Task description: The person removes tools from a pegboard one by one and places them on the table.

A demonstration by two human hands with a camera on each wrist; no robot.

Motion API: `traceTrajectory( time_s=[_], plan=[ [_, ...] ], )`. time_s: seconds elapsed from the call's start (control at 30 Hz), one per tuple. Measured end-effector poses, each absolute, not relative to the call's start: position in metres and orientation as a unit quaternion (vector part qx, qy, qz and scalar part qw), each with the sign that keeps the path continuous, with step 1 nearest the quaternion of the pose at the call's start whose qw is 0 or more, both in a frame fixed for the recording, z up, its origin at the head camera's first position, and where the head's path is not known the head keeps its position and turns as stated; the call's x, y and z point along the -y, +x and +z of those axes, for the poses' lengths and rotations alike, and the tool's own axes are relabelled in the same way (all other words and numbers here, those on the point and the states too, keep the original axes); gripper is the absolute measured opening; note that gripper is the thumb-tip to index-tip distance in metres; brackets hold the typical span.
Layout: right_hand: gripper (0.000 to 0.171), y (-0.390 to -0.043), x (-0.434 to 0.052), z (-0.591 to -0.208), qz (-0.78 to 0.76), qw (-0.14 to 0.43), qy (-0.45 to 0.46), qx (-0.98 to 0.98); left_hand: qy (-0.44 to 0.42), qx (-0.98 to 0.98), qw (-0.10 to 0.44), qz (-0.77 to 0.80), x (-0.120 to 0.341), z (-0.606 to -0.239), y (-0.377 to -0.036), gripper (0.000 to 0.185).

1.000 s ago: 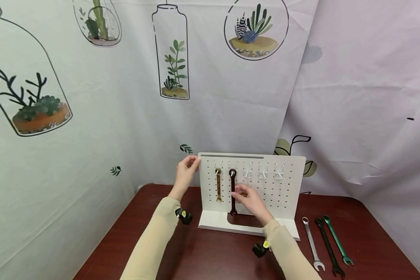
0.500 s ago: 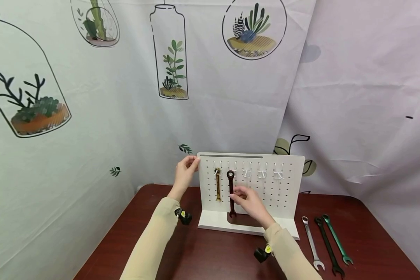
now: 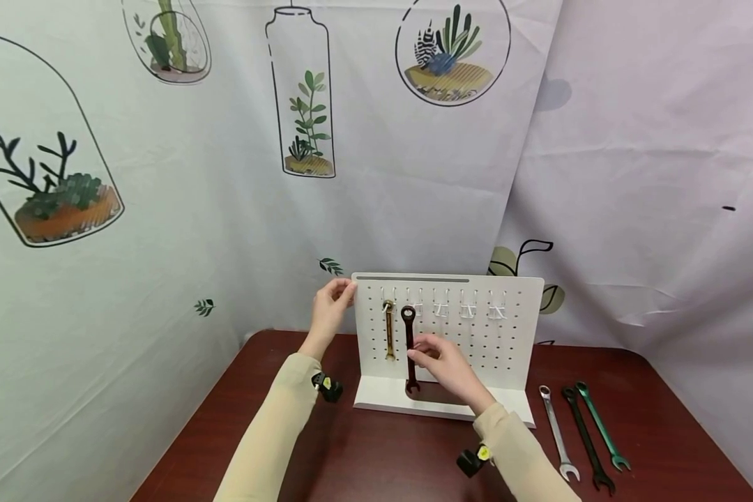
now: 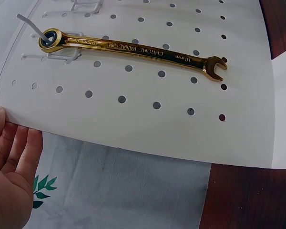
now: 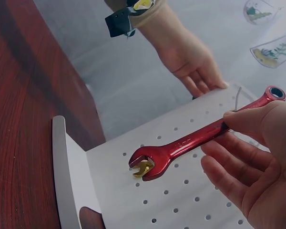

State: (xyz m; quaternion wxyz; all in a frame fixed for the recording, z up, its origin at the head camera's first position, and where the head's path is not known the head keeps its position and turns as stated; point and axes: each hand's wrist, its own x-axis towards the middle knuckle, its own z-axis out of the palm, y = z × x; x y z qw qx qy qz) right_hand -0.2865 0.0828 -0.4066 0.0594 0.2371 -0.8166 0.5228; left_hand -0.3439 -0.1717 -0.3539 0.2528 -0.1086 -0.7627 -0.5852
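Note:
With thumb and fingers, my right hand [image 3: 442,362] pinches the middle of a red combination wrench [image 5: 195,137]. It stands nearly upright in front of the white pegboard [image 3: 521,335], ring end up; nothing passes through the ring in the right wrist view. My left hand [image 3: 330,307] grips the board's upper left edge, thumb in front and fingers behind. A gold combination wrench [image 4: 133,48] marked 10mm hangs by its ring on the leftmost hook. In the right wrist view, the red wrench covers most of it, and its gold open end shows behind the red one.
Several white wire hooks [image 3: 468,309] line the board's upper part. Silver [image 3: 558,432], black [image 3: 586,439] and green [image 3: 602,425] wrenches lie on the dark red table [image 3: 376,460], right of the board. A printed cloth [image 3: 414,188] hangs behind.
The red wrench's ring has come off the second hook. My right hand has brought the wrench slightly left and away from the board. My left hand keeps its grip on the board.

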Motion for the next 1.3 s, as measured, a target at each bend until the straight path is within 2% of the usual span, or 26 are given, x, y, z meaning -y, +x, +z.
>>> traceTrajectory(
  time_s=[0.17,0.53,0.77,1.3],
  plan=[
    [0.028,-0.284,-0.087,-0.405,0.526,0.058,0.238,0.814,-0.120,0.761,0.252,-0.585,0.168,-0.342,-0.328,0.022],
    [0.025,-0.280,-0.111,-0.393,0.531,0.079,0.220,0.815,-0.120,0.758,0.249,-0.591,0.171,-0.340,-0.327,0.022],
    [0.030,-0.276,-0.135,-0.387,0.538,0.094,0.206,0.812,-0.121,0.758,0.249,-0.590,0.170,-0.337,-0.324,0.022],
    [0.034,-0.258,-0.202,-0.364,0.476,0.167,0.159,0.849,-0.133,0.751,0.244,-0.599,0.168,-0.338,-0.324,0.022]
  ],
)
